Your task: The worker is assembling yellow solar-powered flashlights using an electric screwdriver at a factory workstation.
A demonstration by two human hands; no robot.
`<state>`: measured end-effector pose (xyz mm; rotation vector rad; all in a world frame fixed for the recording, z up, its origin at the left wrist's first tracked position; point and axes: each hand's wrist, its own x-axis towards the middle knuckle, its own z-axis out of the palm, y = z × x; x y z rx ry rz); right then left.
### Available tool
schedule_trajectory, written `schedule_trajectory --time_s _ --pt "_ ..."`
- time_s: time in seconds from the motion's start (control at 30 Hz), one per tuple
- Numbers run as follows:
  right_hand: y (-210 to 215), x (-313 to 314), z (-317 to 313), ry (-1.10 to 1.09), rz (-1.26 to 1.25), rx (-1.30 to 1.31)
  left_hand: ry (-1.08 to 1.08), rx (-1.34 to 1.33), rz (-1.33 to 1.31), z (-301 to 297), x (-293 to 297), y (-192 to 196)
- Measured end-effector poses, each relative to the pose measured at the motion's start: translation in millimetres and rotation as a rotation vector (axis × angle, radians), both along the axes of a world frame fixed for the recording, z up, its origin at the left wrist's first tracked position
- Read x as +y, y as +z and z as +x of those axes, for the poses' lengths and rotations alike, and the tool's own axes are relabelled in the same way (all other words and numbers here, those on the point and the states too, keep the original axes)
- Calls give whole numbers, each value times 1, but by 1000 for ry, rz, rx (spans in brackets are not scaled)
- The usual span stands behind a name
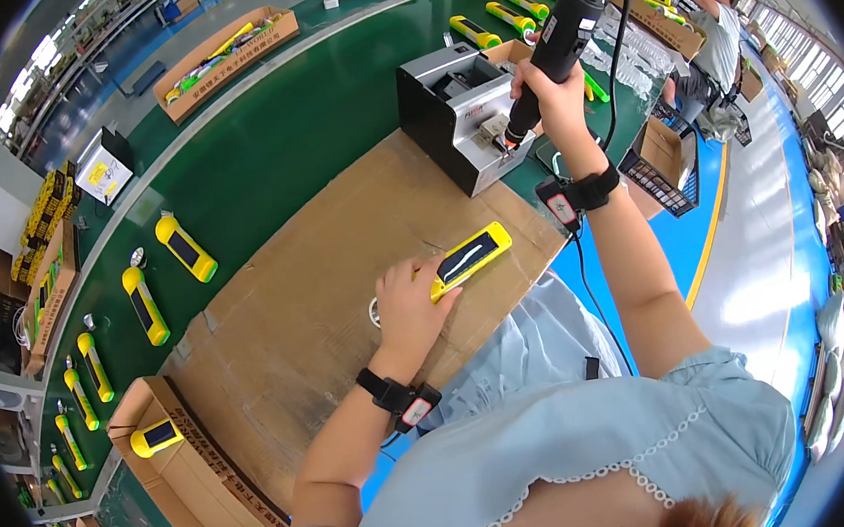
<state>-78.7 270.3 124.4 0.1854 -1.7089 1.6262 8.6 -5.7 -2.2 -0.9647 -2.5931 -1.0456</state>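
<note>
A black cylindrical power screwdriver (558, 43) was gripped in the wrapped right hand (558, 98), above a silver-fronted black box (430, 127). A yellow plastic flashlight (470, 259) was held by the left hand's (411, 305) curled fingers; slippage could be caused by a loosened grip. Beside the right hand, a black cable (618, 71) could be snagged. Forward of the left hand, the driver's path was partly obstructed by the box.

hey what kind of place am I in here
Likely a factory assembly line: matching yellow devices spaced along a long green workbench, and what looks like an electric screwdriver in your right hand.
</note>
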Motion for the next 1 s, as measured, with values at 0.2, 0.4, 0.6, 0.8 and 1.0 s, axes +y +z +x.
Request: schedule_trajectory --time_s 0.2,0.4,0.6,0.8,1.0 --pt "-7 -28 38 268 -245 -110 -21 -20 55 -5 1 -3" --pt "-16 -103 103 439 -245 37 -7 -107 128 -4 -1 -5" --pt "-28 -132 114 435 -215 -64 -7 -132 170 -2 -1 -6" --pt "-52 -134 109 494 -224 -51 -23 -51 199 -3 -1 -9" --pt "-67 -136 114 502 -62 -16 -39 -96 191 -2 0 -12"
